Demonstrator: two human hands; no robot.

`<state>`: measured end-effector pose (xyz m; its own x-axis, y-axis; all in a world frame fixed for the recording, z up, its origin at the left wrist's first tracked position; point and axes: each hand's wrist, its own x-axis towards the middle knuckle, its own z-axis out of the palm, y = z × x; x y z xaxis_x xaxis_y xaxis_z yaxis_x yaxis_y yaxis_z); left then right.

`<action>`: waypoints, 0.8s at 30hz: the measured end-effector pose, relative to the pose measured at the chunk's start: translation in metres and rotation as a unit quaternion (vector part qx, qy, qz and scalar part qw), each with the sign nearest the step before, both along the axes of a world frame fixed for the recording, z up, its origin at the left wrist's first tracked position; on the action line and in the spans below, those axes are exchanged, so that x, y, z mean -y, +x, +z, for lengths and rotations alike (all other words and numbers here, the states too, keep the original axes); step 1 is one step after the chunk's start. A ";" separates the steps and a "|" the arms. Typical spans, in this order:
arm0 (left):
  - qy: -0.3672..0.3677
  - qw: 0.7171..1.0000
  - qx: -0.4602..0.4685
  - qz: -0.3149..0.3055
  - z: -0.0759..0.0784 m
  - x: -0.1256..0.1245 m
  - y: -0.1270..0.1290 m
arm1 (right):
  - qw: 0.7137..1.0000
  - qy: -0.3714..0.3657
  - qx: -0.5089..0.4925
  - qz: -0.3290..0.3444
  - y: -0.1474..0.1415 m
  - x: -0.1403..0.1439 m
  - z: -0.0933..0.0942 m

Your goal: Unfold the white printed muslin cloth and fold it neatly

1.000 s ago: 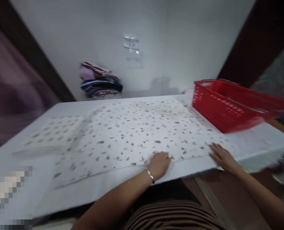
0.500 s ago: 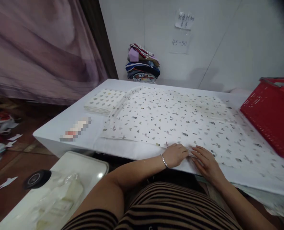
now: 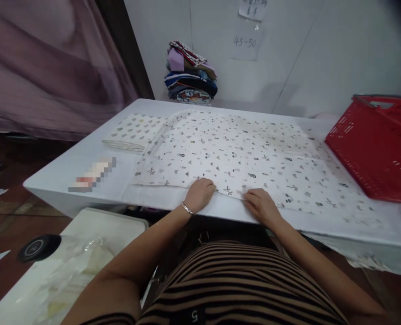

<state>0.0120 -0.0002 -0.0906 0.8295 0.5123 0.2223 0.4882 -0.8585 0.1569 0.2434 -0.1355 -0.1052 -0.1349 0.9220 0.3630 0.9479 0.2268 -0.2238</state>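
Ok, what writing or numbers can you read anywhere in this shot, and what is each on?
"45-50": handwritten on the lower sheet taped to the white wall.
"5": pale figure on a dark patch at the bottom of the striped garment.
Upper sheet on the wall: handwritten characters, cut off by the frame edge and too blurred to read.
Item on the table left of the patterned cloth: pixelated, unreadable.
Cloth print: small motifs, no words.

right of cloth (image 3: 234, 158): red basket (image 3: 376, 149) blocks
left of cloth: folded piece (image 3: 132, 132)
behind cloth: bare table (image 3: 281, 118)
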 end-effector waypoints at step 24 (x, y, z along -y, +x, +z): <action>0.039 0.998 -0.017 -0.043 -0.005 0.011 0.020 | 0.998 0.011 -0.041 -0.037 -0.012 -0.021 -0.002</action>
<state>0.0324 -0.0114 -0.0957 0.8772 0.4217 0.2294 0.4167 -0.9062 0.0722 0.2309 -0.1142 -0.1069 -0.0365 0.9201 0.3901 0.9411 0.1630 -0.2963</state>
